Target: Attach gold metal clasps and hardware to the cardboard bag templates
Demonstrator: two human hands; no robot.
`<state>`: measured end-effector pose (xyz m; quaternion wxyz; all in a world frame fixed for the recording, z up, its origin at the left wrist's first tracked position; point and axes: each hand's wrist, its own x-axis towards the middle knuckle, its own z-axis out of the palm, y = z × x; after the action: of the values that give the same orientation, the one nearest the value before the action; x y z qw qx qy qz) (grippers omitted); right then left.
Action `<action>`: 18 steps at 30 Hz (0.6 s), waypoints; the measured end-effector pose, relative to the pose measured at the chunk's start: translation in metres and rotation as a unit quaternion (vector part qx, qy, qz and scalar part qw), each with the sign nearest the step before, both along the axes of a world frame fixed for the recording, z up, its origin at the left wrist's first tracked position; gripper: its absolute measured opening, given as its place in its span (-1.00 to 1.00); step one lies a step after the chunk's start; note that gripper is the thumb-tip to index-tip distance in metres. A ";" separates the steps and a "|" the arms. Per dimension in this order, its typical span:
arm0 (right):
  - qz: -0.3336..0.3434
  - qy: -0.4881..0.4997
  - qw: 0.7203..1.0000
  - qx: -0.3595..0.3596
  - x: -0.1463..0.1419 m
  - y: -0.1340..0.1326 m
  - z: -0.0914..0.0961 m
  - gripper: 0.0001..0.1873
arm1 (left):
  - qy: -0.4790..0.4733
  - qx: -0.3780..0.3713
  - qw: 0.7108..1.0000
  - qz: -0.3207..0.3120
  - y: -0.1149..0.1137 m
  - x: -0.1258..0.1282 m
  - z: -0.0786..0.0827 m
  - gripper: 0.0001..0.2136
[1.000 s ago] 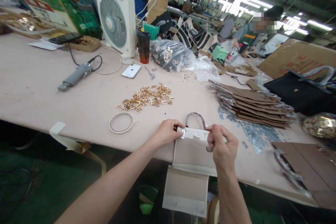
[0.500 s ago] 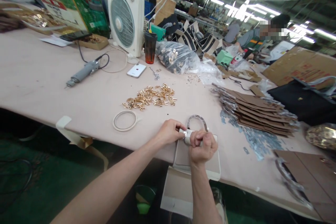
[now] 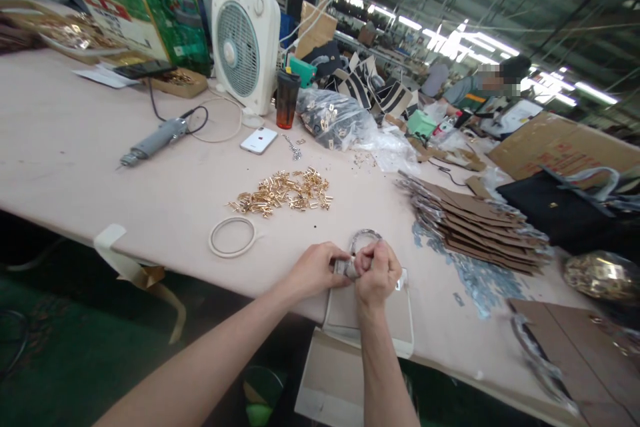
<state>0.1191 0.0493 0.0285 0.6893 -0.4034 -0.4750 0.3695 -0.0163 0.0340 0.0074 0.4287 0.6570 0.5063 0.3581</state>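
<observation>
A beige bag piece with white edges lies at the table's front edge, its lower flap hanging over. A curved handle wrapped in clear film rises at its top end. My left hand pinches a short pale strap-like piece above the bag piece. Close beside it, my right hand is closed in a fist against the other end of that piece. What the right fingers grip is hidden. A heap of gold-coloured metal fittings and a roll of tape lie to the left.
A grey electric screwdriver, a phone, a tumbler and a white fan stand or lie farther back. On the right are stacked brown panels, small grey plates and a black bag. A person works beyond.
My two hands have come closer together over the pale piece, and the right fist has turned slightly. The view has shifted a little. The bag piece stays at the table edge.
</observation>
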 end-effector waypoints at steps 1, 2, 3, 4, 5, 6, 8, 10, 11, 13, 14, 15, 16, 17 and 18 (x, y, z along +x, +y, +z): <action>-0.005 0.019 1.000 0.010 0.003 0.002 0.003 -0.57 | -0.002 -0.002 1.000 0.001 -0.001 0.000 -0.001 -0.54; -0.011 0.037 0.999 0.020 0.006 0.004 0.005 -0.57 | -0.003 -0.004 1.000 0.001 -0.001 0.001 -0.003 -0.52; -0.015 0.049 0.998 0.027 0.008 0.007 0.008 -0.57 | -0.005 -0.004 1.000 0.000 -0.001 0.001 -0.004 -0.51; -0.013 0.056 0.998 0.027 0.009 0.010 0.010 -0.57 | -0.006 -0.003 1.000 -0.001 -0.001 0.001 -0.005 -0.51; -0.003 0.059 0.998 0.019 0.009 0.013 0.012 -0.57 | -0.007 -0.002 1.000 -0.003 -0.001 0.001 -0.005 -0.50; 0.011 0.060 0.998 0.008 0.008 0.017 0.013 -0.57 | -0.007 -0.001 1.000 -0.004 -0.001 0.000 -0.005 -0.50; 0.038 0.063 0.997 -0.016 0.004 0.023 0.012 -0.56 | -0.006 0.002 1.000 -0.007 -0.002 0.000 -0.004 -0.50; 0.059 0.064 0.996 -0.029 0.001 0.026 0.010 -0.56 | -0.002 0.005 1.000 -0.012 -0.002 0.000 -0.002 -0.52; 0.066 0.060 0.995 -0.031 0.000 0.027 0.008 -0.56 | 0.001 0.005 1.000 -0.013 -0.002 0.000 -0.001 -0.53; 0.077 0.037 0.996 -0.033 0.000 0.026 0.004 -0.55 | 0.006 0.001 1.000 -0.014 -0.002 0.001 0.002 -0.55; 0.082 0.023 0.996 -0.035 0.000 0.025 0.002 -0.55 | 0.007 -0.002 1.000 -0.015 -0.002 0.001 0.004 -0.56; 0.086 0.012 0.996 -0.038 0.001 0.023 0.000 -0.54 | 0.008 -0.004 1.000 -0.017 -0.001 0.001 0.005 -0.56; 0.088 0.006 0.995 -0.040 0.001 0.022 -0.002 -0.55 | 0.008 -0.006 1.000 -0.019 -0.001 0.001 0.006 -0.57; 0.089 0.005 0.995 -0.040 0.002 0.020 -0.003 -0.55 | 0.008 -0.008 1.000 -0.022 -0.001 0.001 0.007 -0.57; 0.089 0.008 0.995 -0.037 0.003 0.018 -0.003 -0.55 | 0.006 -0.008 1.000 -0.025 0.000 0.001 0.007 -0.58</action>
<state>0.1216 0.0671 0.0256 0.6423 -0.3814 -0.4894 0.4500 -0.0157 0.0335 0.0144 0.4398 0.6681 0.4954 0.3388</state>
